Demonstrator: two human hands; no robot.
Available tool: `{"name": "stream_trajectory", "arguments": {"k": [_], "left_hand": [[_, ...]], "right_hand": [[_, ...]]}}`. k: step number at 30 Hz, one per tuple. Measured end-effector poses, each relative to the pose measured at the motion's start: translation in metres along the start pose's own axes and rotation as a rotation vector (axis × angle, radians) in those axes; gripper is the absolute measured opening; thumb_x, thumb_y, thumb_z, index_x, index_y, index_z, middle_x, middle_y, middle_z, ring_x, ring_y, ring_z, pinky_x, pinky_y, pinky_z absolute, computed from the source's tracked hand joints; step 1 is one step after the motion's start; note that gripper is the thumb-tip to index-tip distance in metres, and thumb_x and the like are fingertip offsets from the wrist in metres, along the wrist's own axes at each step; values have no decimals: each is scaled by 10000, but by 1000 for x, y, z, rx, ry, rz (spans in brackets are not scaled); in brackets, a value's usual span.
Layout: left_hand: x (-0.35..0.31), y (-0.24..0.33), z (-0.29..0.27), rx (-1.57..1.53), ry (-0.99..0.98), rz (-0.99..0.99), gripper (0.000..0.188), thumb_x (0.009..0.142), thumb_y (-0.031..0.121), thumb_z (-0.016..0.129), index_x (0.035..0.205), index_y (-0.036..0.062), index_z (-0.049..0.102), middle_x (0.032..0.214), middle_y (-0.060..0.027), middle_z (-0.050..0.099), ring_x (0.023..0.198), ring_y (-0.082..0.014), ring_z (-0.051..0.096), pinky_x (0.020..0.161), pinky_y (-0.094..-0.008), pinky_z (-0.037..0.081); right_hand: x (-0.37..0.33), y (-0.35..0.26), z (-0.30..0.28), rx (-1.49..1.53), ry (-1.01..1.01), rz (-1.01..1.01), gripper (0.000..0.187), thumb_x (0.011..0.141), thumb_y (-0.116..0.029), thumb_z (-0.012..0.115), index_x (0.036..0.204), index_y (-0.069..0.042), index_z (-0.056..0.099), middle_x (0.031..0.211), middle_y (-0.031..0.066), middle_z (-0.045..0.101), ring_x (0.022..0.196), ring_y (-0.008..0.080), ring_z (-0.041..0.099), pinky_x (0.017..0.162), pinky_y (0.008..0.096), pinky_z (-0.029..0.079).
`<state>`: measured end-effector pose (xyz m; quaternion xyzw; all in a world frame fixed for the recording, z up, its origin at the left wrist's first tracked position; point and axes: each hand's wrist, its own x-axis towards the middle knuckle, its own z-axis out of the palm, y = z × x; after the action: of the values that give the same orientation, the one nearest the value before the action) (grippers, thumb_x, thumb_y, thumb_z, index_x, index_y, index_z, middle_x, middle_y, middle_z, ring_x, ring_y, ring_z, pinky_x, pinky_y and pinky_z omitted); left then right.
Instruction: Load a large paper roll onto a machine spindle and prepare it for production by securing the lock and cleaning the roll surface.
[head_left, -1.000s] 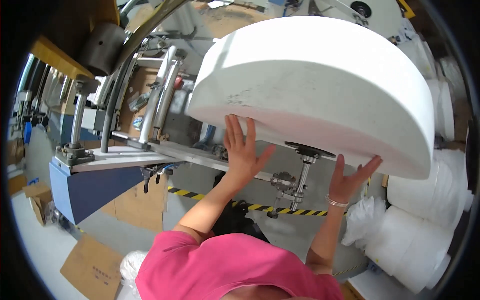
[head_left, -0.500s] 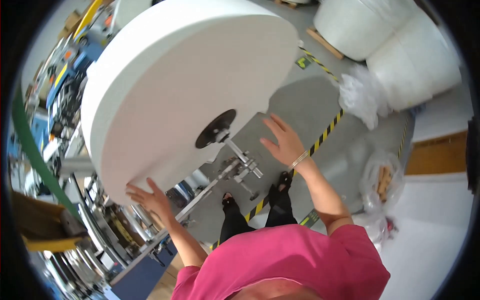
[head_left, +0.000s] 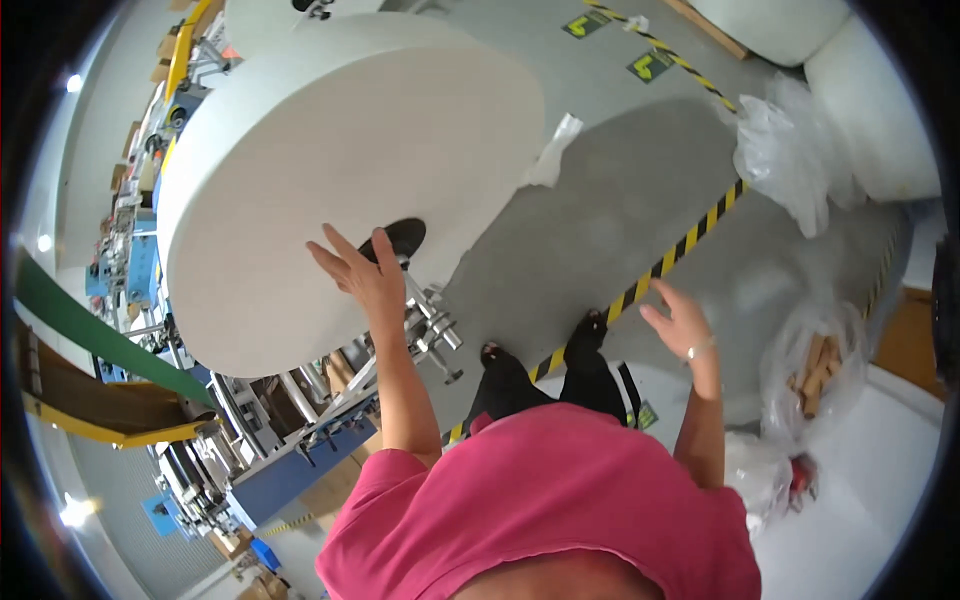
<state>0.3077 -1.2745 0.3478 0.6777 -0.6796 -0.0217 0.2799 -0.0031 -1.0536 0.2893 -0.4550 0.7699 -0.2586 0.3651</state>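
A huge white paper roll (head_left: 350,170) hangs on a metal shaft (head_left: 430,318) at the machine's side. A black round disc (head_left: 400,240) sits at the centre of the roll's flat face. My left hand (head_left: 372,285) is in front of that face, its fingers spread, partly covering the disc. Whether it touches the paper I cannot tell. My right hand (head_left: 682,320) is out over the floor to the right, holding nothing, thumb and fingers apart. A loose white flap (head_left: 555,152) sticks out from the roll's right edge.
The machine frame (head_left: 300,460) runs along the left, beneath a green curved band (head_left: 95,320). Black-and-yellow tape (head_left: 690,235) crosses the grey floor by my feet. Clear plastic (head_left: 790,150), large white rolls (head_left: 880,110) and a bag of cardboard tubes (head_left: 820,370) stand at the right.
My left hand has moved from the roll's lower edge up and right, toward the disc. My right hand has moved right and down, away from the roll. The view has shifted.
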Motion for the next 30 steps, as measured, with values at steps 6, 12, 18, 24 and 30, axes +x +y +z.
{"name": "stream_trajectory", "arguments": {"k": [6,12,18,24,30], "left_hand": [[14,38,54,40,104,160,693,828,365,516,1344,23,206,1357,-319,120,1244,-476,149,936,-552,216],[55,13,60,274,118,109,747,778,458,531,1373,158,194,1415,-224,45,1284,-440,65,937,-628,159],[83,43,78,164,144,165,867,666,551,614,1365,207,232,1416,-222,50,1286,-450,5,931,-666,93],[118,-53,120,693,702,572,811,736,709,393,1255,87,425,1299,-180,359,1128,-481,352,725,-603,402],[86,23,98,443,602,351,835,667,760,394,1286,200,378,1285,-216,334,1091,-450,362,784,-626,349]], "right_hand": [[26,37,-36,-116,11,61,452,776,-261,579,1152,-26,491,1035,220,561,933,377,533,808,403,421],[20,38,-26,-30,-59,20,465,783,-250,586,1180,-30,484,1061,172,574,874,271,571,792,351,432],[3,53,-56,32,41,206,537,766,-272,587,1201,12,450,1120,206,541,979,274,557,846,357,420],[15,45,-28,-13,275,-40,480,816,-348,521,1192,-57,454,1045,170,560,968,326,533,820,395,425],[-78,74,0,99,123,377,476,787,-341,534,1201,-118,458,1107,144,550,996,331,527,839,413,421]]}}
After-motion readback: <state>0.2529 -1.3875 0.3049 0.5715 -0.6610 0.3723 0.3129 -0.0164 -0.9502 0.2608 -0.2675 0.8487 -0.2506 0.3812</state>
